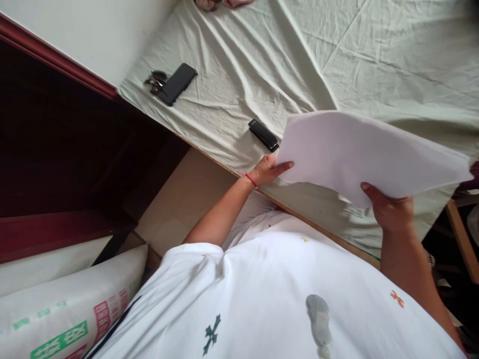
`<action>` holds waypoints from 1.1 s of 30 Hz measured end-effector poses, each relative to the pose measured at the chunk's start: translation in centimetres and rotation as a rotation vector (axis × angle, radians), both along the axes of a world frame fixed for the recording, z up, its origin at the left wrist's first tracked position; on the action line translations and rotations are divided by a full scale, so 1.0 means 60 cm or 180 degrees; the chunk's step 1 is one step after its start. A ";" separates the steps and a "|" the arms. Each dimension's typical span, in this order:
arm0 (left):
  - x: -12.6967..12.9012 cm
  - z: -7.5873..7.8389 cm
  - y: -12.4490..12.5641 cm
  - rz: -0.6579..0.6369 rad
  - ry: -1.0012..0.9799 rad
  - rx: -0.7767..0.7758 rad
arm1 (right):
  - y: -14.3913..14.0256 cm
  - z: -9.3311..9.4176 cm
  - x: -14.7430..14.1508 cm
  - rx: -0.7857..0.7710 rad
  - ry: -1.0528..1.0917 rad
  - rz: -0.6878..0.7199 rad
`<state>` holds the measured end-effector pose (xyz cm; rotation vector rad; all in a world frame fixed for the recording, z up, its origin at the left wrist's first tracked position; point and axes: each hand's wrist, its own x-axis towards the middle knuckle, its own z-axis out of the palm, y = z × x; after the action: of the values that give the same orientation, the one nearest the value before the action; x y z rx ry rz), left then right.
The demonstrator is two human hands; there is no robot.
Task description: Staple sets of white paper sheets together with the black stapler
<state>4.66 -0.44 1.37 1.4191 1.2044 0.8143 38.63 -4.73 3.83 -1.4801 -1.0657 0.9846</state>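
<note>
White sheets of paper [337, 147] are held up in front of me, bowed slightly, over the cloth-covered surface. My left hand [270, 169], with a red string at the wrist, grips the left edge, thumb on top. My right hand [391, 207] pinches the near edge toward the right, its thumb also on top and its fingers hidden beneath. Whether this is one sheet or a thin stack I cannot tell for certain. A black stapler [263, 135] lies on the cloth just beyond my left hand, beside the paper's left edge.
A pale green wrinkled cloth [232, 75] covers the surface. Toward the far left lie a black phone [177, 84] and a bunch of keys [157, 80]. Printed white sacks [75, 304] stand at lower left, near a dark red wooden frame [56, 55]. A wooden bar [463, 239] is at right.
</note>
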 end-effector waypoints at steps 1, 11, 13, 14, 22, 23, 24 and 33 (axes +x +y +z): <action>-0.002 0.000 0.001 -0.0016 0.0100 0.0032 | 0.000 0.000 -0.002 -0.0014 -0.0017 -0.0104; -0.017 0.025 0.006 0.0147 0.0363 -0.0601 | -0.018 0.003 -0.008 -0.1412 0.0999 -0.0540; -0.012 0.027 0.007 0.0367 0.0184 -0.1019 | -0.017 0.003 -0.013 -0.1570 0.1114 -0.0599; -0.010 0.027 0.008 0.0504 0.0075 -0.1182 | -0.016 0.003 -0.016 -0.1603 0.1168 -0.0617; -0.016 0.030 0.017 0.1166 -0.0462 -0.1663 | -0.005 0.009 -0.045 -0.1631 0.1396 -0.0688; -0.017 0.030 0.019 0.1289 -0.0462 -0.1672 | -0.004 0.009 -0.050 -0.1593 0.1406 -0.0694; -0.018 0.031 0.021 0.1423 -0.0444 -0.1675 | -0.003 0.009 -0.054 -0.1558 0.1419 -0.0696; -0.015 0.037 0.026 0.2091 0.0034 -0.1425 | 0.002 0.018 -0.081 -0.1271 0.1412 -0.0728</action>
<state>3.77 1.11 3.57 0.6596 1.7661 0.8927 33.78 -4.60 4.90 -1.5536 -0.3852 1.3310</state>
